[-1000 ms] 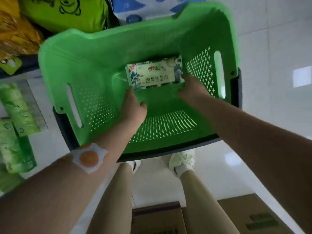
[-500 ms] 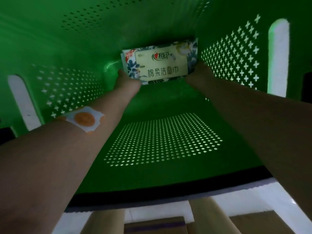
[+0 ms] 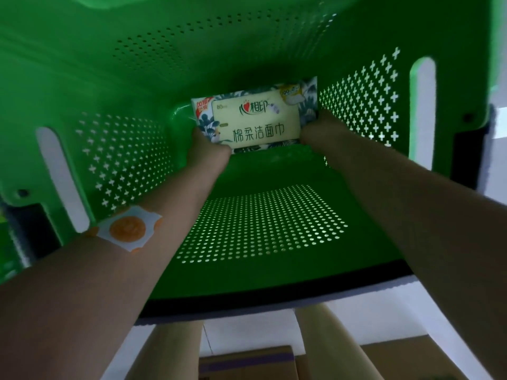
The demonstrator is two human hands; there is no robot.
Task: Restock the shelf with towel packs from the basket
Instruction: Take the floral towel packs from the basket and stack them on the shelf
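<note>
Since a second ago your left hand point(image 3: 210, 150) and right hand point(image 3: 318, 131) have closed on the pack's point(image 3: 256, 117) ends, deep in the basket point(image 3: 109, 78); lift-out can follow

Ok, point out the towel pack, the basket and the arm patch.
pack point(image 3: 256, 120), head view, cream label middle.
basket point(image 3: 260, 226), head view, perforated floor.
patch point(image 3: 127, 229), head view, orange centre, left forearm.

Both arms stretched fwd; left hand point(image 3: 210, 149) & right hand point(image 3: 319, 130) each grip one end of pack point(image 3: 255, 119).
</note>
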